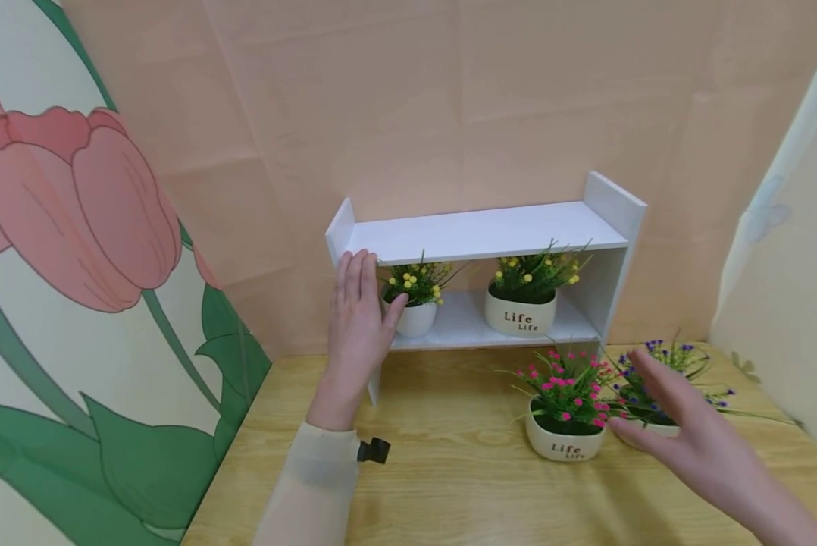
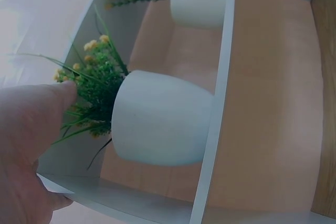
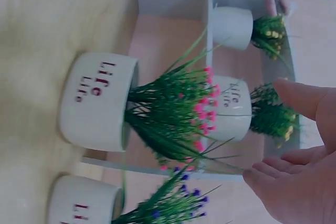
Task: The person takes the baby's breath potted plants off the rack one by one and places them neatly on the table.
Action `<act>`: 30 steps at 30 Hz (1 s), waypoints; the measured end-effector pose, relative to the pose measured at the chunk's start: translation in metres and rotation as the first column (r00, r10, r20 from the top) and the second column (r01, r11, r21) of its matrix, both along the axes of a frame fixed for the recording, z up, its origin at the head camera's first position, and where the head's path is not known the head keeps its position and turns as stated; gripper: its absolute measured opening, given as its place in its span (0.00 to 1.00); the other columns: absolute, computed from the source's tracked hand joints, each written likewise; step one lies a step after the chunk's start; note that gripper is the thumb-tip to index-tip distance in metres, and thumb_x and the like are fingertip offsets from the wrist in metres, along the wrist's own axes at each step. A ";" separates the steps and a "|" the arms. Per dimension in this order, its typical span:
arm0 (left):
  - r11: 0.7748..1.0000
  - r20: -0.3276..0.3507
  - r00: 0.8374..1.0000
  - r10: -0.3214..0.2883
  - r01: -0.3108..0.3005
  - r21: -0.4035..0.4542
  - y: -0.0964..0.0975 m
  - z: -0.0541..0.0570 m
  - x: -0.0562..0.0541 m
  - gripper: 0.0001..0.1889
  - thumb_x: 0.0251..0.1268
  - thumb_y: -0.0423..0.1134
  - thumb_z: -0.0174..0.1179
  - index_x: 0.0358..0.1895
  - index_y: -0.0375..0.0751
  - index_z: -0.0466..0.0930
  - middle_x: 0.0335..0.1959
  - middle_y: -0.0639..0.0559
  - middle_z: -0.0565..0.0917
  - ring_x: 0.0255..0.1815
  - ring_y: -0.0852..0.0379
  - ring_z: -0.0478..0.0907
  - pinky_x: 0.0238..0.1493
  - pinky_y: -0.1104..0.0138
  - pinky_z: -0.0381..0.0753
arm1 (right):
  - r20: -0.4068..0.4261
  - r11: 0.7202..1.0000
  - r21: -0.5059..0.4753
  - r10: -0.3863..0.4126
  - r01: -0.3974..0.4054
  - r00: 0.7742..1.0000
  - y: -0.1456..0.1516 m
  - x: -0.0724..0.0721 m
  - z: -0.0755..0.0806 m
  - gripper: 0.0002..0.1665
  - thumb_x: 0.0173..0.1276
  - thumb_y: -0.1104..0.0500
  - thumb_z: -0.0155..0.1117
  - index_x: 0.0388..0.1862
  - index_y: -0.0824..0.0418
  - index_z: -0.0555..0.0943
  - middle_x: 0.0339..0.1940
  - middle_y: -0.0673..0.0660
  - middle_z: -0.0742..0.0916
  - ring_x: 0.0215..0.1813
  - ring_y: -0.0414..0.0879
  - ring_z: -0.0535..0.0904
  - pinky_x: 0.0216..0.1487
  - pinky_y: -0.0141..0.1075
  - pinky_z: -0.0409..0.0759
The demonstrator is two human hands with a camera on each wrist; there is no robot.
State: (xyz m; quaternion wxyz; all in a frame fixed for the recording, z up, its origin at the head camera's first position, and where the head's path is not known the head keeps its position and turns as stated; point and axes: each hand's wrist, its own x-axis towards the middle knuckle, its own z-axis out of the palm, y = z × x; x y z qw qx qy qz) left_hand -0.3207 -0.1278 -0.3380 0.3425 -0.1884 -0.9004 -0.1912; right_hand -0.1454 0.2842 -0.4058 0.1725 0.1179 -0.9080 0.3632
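At the left side of a white two-tier shelf (image 1: 477, 231), my left hand (image 1: 361, 326) rests by the side panel with straight fingers and the thumb spread. Beside that thumb, on the lower tier, stands a small white pot of yellow flowers (image 1: 417, 318); the left wrist view shows the pot (image 2: 160, 119) lying sideways in frame. My right hand (image 1: 702, 440) is held out with fingers extended and nothing in it. It overlaps a pot of purple flowers (image 1: 674, 353). Left of it stands a white "Life" pot with pink flowers (image 1: 565, 447) on the table.
A second "Life" pot with yellow flowers (image 1: 521, 315) stands on the lower tier, right of the small pot. The shelf stands on a wooden table (image 1: 442, 462) against a beige backdrop (image 1: 449, 98). A tulip-printed panel (image 1: 88, 227) borders the left.
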 end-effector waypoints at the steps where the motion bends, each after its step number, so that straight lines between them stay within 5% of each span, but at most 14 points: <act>1: 1.000 0.000 1.000 0.000 0.000 0.001 0.000 0.000 0.000 0.43 0.86 0.55 0.61 0.87 0.36 0.51 0.87 0.40 0.55 0.92 0.42 0.39 0.90 0.49 0.47 | -0.018 1.000 0.003 0.004 -0.004 1.000 -0.002 -0.002 0.004 0.63 0.72 0.60 0.82 0.94 0.58 0.51 0.88 0.72 0.63 0.82 0.71 0.65 0.65 0.07 0.51; 3: 1.000 0.001 1.000 0.002 -0.002 0.002 0.000 0.000 0.000 0.43 0.86 0.55 0.61 0.87 0.36 0.51 0.88 0.40 0.55 0.92 0.43 0.39 0.90 0.49 0.47 | -0.038 1.000 0.024 -0.008 0.009 0.999 -0.007 -0.006 0.013 0.63 0.71 0.58 0.83 0.93 0.59 0.52 0.88 0.73 0.64 0.77 0.81 0.67 0.73 0.13 0.52; 6: 1.000 0.003 1.000 0.005 -0.005 0.000 0.000 0.000 -0.001 0.43 0.86 0.55 0.60 0.87 0.36 0.51 0.88 0.40 0.54 0.92 0.43 0.39 0.90 0.49 0.47 | -0.062 0.998 0.056 -0.025 0.028 0.998 -0.013 -0.011 0.026 0.63 0.71 0.55 0.83 0.94 0.55 0.53 0.87 0.74 0.63 0.76 0.85 0.66 0.87 0.48 0.59; 8: 1.000 0.002 1.000 0.003 -0.003 0.000 0.000 0.000 -0.001 0.42 0.86 0.55 0.60 0.87 0.36 0.51 0.88 0.40 0.55 0.92 0.43 0.39 0.90 0.49 0.46 | -0.087 0.996 0.083 -0.035 0.042 0.996 -0.016 -0.015 0.036 0.63 0.71 0.54 0.83 0.94 0.51 0.52 0.87 0.73 0.64 0.77 0.85 0.64 0.79 0.75 0.59; 10: 1.000 0.002 1.000 0.000 0.000 -0.002 0.000 0.000 -0.001 0.42 0.86 0.55 0.60 0.87 0.36 0.51 0.87 0.40 0.55 0.92 0.42 0.40 0.90 0.49 0.46 | -0.126 0.991 0.121 -0.047 0.062 0.991 -0.019 -0.020 0.046 0.64 0.71 0.53 0.83 0.94 0.48 0.52 0.87 0.74 0.65 0.78 0.84 0.64 0.63 0.87 0.62; 12: 1.000 0.002 1.000 -0.004 0.004 -0.001 0.000 0.000 -0.001 0.42 0.86 0.55 0.60 0.87 0.36 0.51 0.87 0.39 0.55 0.92 0.42 0.40 0.90 0.49 0.46 | -0.176 0.984 0.160 -0.052 0.081 0.983 -0.021 -0.025 0.054 0.63 0.71 0.53 0.83 0.94 0.48 0.53 0.86 0.75 0.66 0.77 0.84 0.65 0.60 0.87 0.65; 14: 1.000 0.000 1.000 -0.006 0.006 0.000 0.000 0.000 -0.001 0.42 0.87 0.55 0.59 0.87 0.35 0.51 0.87 0.39 0.55 0.92 0.42 0.40 0.90 0.48 0.47 | -0.236 0.971 0.213 -0.054 0.106 0.970 -0.023 -0.029 0.062 0.63 0.72 0.51 0.82 0.94 0.50 0.53 0.84 0.76 0.68 0.62 0.74 0.83 0.51 0.79 0.78; 15: 1.000 0.000 1.000 -0.006 0.006 0.001 0.000 0.000 -0.001 0.42 0.87 0.55 0.59 0.87 0.35 0.51 0.87 0.39 0.55 0.92 0.42 0.40 0.90 0.48 0.47 | -0.279 0.965 0.235 -0.046 0.114 0.959 -0.024 -0.032 0.065 0.63 0.71 0.51 0.83 0.94 0.52 0.54 0.83 0.76 0.70 0.53 0.69 0.87 0.48 0.76 0.81; 17: 1.000 -0.004 1.000 -0.008 0.008 0.004 0.000 0.000 -0.001 0.42 0.86 0.55 0.60 0.87 0.35 0.52 0.87 0.39 0.56 0.92 0.42 0.40 0.90 0.48 0.47 | -0.369 0.958 0.260 -0.013 0.117 0.929 -0.026 -0.038 0.071 0.59 0.73 0.45 0.80 0.93 0.55 0.57 0.82 0.74 0.72 0.50 0.67 0.88 0.50 0.70 0.84; 19: 1.000 -0.011 1.000 -0.009 0.009 0.003 0.000 0.000 -0.001 0.42 0.86 0.54 0.61 0.87 0.34 0.52 0.87 0.38 0.57 0.92 0.41 0.41 0.90 0.48 0.47 | -0.479 0.949 0.293 0.039 0.118 0.877 -0.026 -0.047 0.076 0.55 0.78 0.36 0.73 0.91 0.59 0.61 0.80 0.73 0.74 0.47 0.65 0.89 0.54 0.61 0.88; 20: 1.000 -0.013 1.000 -0.007 0.007 0.002 0.000 0.000 -0.001 0.42 0.86 0.54 0.61 0.87 0.34 0.53 0.87 0.38 0.57 0.92 0.41 0.41 0.90 0.49 0.46 | -0.530 0.946 0.306 0.073 0.110 0.845 -0.027 -0.053 0.079 0.54 0.80 0.32 0.67 0.90 0.61 0.63 0.80 0.73 0.75 0.56 0.70 0.86 0.64 0.57 0.85; 22: 1.000 -0.018 1.000 -0.006 0.006 0.001 0.000 0.000 -0.001 0.42 0.85 0.54 0.62 0.86 0.34 0.53 0.87 0.38 0.57 0.92 0.41 0.42 0.90 0.49 0.46 | -0.616 0.936 0.335 0.135 0.103 0.776 -0.026 -0.064 0.084 0.55 0.83 0.26 0.54 0.86 0.67 0.66 0.78 0.73 0.76 0.71 0.77 0.76 0.80 0.57 0.70; 25: 1.000 -0.029 1.000 -0.005 0.005 -0.002 0.000 -0.001 -0.001 0.42 0.85 0.54 0.62 0.86 0.34 0.53 0.86 0.38 0.57 0.92 0.41 0.42 0.90 0.50 0.45 | -0.683 0.918 0.378 0.192 0.117 0.704 -0.025 -0.078 0.094 0.56 0.86 0.25 0.47 0.81 0.75 0.70 0.74 0.77 0.78 0.71 0.77 0.75 0.86 0.53 0.62; 30: 1.000 -0.033 0.999 0.002 -0.002 -0.006 0.000 -0.001 -0.002 0.42 0.85 0.54 0.62 0.86 0.34 0.53 0.86 0.38 0.57 0.92 0.41 0.42 0.90 0.52 0.44 | -0.671 0.910 0.394 0.186 0.133 0.718 -0.024 -0.093 0.107 0.60 0.84 0.21 0.44 0.79 0.75 0.73 0.73 0.76 0.79 0.74 0.75 0.73 0.82 0.62 0.63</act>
